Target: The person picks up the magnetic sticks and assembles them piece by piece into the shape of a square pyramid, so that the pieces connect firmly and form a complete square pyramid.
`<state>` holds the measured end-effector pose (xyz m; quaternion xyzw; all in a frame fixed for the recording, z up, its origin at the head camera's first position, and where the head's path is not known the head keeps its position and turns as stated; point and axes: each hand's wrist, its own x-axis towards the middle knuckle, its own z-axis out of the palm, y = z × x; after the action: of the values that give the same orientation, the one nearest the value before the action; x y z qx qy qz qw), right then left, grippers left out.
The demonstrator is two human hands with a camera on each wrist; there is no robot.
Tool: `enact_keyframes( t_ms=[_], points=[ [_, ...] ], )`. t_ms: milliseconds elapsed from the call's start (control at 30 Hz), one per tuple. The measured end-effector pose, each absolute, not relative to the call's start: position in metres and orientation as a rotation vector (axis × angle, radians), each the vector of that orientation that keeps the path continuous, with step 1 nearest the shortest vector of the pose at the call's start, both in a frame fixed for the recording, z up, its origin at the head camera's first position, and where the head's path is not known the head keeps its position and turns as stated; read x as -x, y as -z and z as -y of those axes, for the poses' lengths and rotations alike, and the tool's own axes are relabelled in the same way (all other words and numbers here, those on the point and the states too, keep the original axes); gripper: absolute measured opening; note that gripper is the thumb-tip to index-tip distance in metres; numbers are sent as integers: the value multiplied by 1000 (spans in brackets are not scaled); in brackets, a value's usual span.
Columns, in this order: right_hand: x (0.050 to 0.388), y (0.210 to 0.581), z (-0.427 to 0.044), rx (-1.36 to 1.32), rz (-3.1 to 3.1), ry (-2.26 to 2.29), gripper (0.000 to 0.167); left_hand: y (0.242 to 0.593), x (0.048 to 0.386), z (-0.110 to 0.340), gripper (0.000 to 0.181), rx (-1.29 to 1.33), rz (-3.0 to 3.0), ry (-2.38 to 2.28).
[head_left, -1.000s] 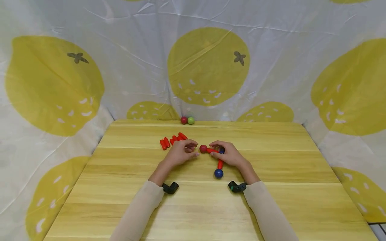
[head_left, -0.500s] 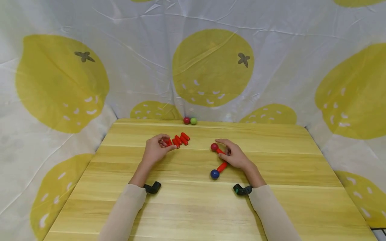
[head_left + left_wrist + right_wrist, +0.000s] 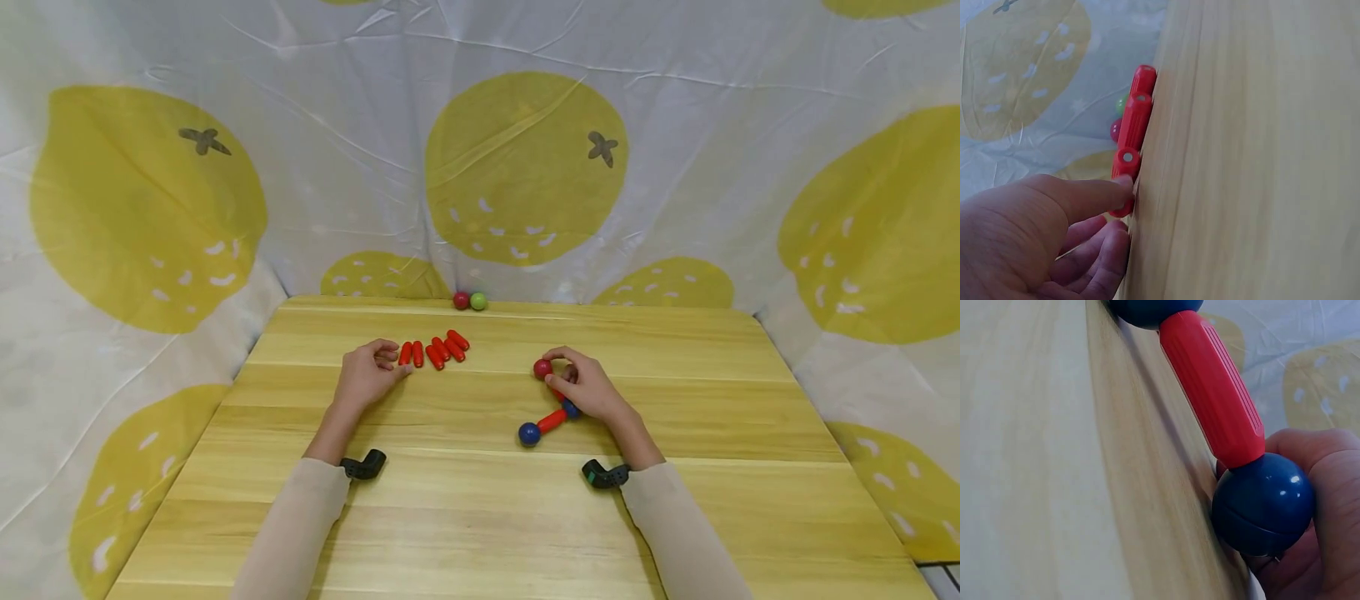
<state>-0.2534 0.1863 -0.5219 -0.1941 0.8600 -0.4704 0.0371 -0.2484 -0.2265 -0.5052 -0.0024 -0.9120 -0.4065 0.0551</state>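
Note:
My left hand (image 3: 365, 379) is at the left end of a row of red rods (image 3: 417, 354), thumb and fingertips to either side of the nearest one. In the left wrist view its thumb overlaps a red rod (image 3: 1125, 164), and contact is hard to tell. My right hand (image 3: 588, 387) holds a red ball (image 3: 543, 369) between thumb and forefinger. That ball ends a bent chain: a mostly hidden red rod, a blue ball (image 3: 572, 409), another red rod (image 3: 552, 421) and a second blue ball (image 3: 529, 433). Beside my right hand the middle blue ball (image 3: 1265, 503) looks large.
A loose red ball (image 3: 461, 301) and a green ball (image 3: 478, 302) sit together at the far edge of the wooden table (image 3: 480, 517). Behind it hangs a lemon-print cloth (image 3: 337, 167). Black wrist cameras (image 3: 365, 465) are worn on both arms.
My left hand has moved left, away from the chain's red ball, to the loose rods. In my right hand the chain has turned, its red ball shifting right and its free blue end swinging left.

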Motion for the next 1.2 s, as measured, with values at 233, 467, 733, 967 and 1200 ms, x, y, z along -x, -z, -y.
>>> enact_keyframes(
  t_ms=[233,467,733,967,1200],
  points=[
    [254,523,-187,585,-2644,1462,32,505,248,233,47,3,2795,1171],
    [253,524,-185,546,-2662,1439,36,509,251,231,28,-13,2742,1072],
    [253,527,-186,521,-2645,1483,28,503,247,231,27,-102,2659,1186],
    [253,528,-187,544,-2617,1521,27,500,245,232,21,-95,2586,1302],
    [254,529,-187,540,-2595,1554,28,496,239,214,20,101,2560,1549]
  ],
)
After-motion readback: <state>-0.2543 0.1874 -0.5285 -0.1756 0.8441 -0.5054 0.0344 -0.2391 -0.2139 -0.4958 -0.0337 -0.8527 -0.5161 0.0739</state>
